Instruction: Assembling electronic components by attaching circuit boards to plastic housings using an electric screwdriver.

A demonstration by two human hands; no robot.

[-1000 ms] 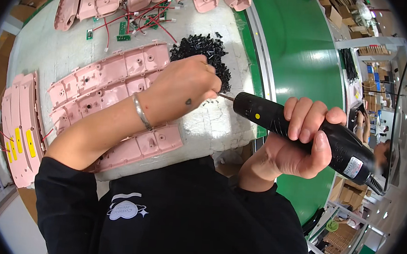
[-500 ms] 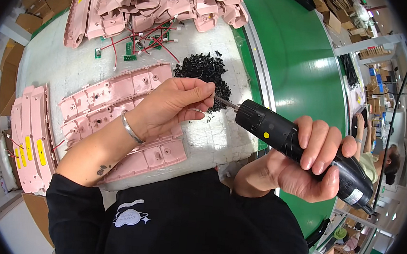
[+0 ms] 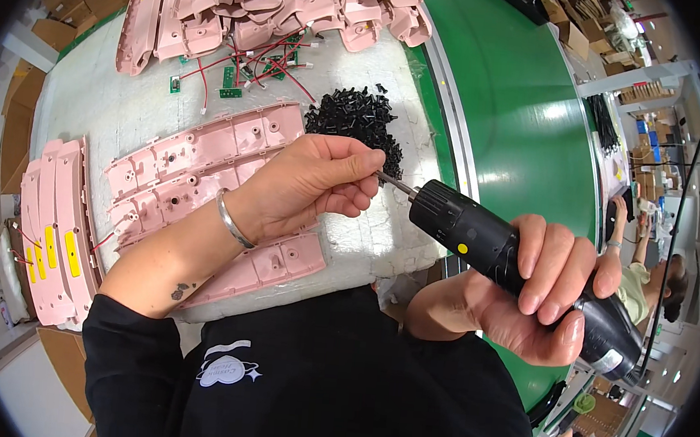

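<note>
My right hand (image 3: 546,283) is wrapped round a black electric screwdriver (image 3: 471,230) with a yellow dot, its bit pointing left. At the bit's tip, the fingers of my left hand (image 3: 320,185) are pinched together; whatever they hold there is hidden. Behind them lies a heap of small black screws (image 3: 350,116). Under and beyond my left forearm, pink plastic panels (image 3: 209,132) rest hollow side up in rows, with bosses and holes along them.
Small green circuit boards (image 3: 230,86) with red and black wires lie beyond the panels. A pile of pink casings (image 3: 276,7) stands at the far side. More pink panels (image 3: 57,228) with yellow labels are at left. A green conveyor belt (image 3: 523,109) runs along the right.
Both hands and the screwdriver have shifted slightly to the right. My left fingers remain pinched at the bit tip. The whole view has moved a little.
</note>
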